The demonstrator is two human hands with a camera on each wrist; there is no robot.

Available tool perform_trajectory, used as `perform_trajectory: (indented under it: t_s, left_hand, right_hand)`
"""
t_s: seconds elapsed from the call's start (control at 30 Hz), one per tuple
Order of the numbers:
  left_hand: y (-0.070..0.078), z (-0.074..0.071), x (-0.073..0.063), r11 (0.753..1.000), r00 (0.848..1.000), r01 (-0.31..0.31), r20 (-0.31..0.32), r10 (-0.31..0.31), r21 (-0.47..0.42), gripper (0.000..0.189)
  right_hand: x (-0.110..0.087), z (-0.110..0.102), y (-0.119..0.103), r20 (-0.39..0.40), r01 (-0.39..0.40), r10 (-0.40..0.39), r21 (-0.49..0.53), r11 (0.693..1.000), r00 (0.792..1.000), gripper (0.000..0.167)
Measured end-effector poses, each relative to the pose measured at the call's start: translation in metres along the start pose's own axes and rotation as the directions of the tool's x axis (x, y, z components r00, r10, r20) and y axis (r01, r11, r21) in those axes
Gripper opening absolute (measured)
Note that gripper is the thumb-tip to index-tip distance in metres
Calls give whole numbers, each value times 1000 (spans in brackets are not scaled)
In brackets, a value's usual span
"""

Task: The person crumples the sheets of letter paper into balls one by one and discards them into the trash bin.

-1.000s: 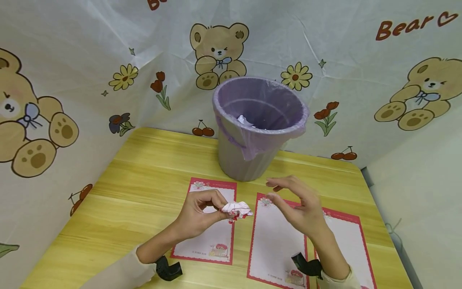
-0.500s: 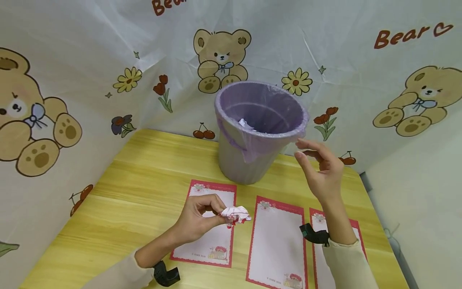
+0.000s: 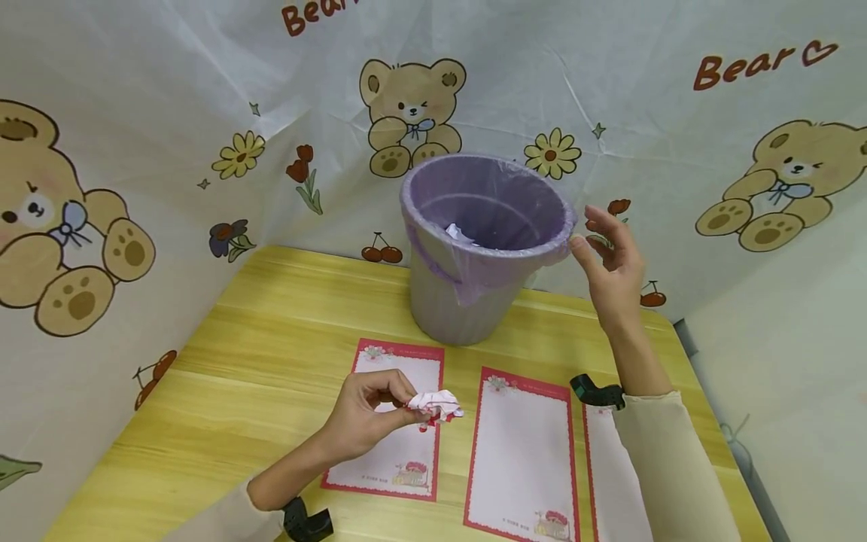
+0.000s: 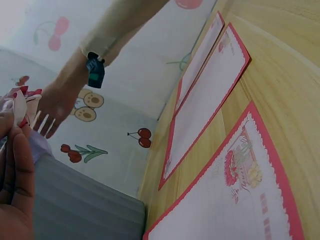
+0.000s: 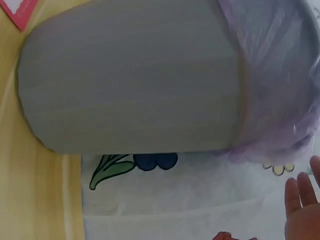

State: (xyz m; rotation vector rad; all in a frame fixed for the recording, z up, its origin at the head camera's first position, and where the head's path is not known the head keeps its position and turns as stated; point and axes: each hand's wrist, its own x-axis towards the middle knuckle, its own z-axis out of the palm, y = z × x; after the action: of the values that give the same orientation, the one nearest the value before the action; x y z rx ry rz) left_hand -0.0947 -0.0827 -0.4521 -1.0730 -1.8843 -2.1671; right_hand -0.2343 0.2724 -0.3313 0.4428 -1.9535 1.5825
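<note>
Over there the left hand (image 3: pixel 366 414) pinches crumpled paper (image 3: pixel 436 405), likely light and soft, best held by an edge; the right hand (image 3: pixel 615 271), relaxed, empty, hovers beside the bucket (image 3: pixel 447 312).

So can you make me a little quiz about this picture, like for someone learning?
1. True or false: the left hand pinches the crumpled paper.
2. How many flat sheets lie on the table?
3. What shows inside the bucket?
A) a spoon
B) something white
C) a toy car

Key:
1. True.
2. Three; the right sleeve partly hides one in the head view.
3. B.
</note>
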Motion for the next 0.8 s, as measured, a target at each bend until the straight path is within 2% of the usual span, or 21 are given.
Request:
perform_trajectory:
  t_s: [0.1, 0.23, 0.47, 0.6, 0.8]
  left_hand:
    - [-1, 1, -1, 1000, 1000, 4, 4, -4, -2, 23]
    - [-2, 2, -2, 1000, 1000, 9, 3, -9, -8, 23]
    - [-4, 3, -4, 999, 1000, 10, -4, -10, -32, 21]
    - [-4, 3, -4, 999, 1000, 15, -9, -16, -37, 20]
    - [-5, 2, -4, 999, 1000, 13, -14, -14, -33, 20]
  right_hand:
    - [5, -7, 9, 46, -84, 84, -13, 996, 995, 45]
    - [13, -7, 11, 121, -139, 141, -21, 990, 983, 47]
    - [23, 10, 11, 233, -219, 193, 89, 972, 953, 62]
    - [21, 18, 15, 228, -236, 208, 101, 967, 951, 63]
    - [19, 22, 22, 170, -200, 178, 126, 971, 969, 60]
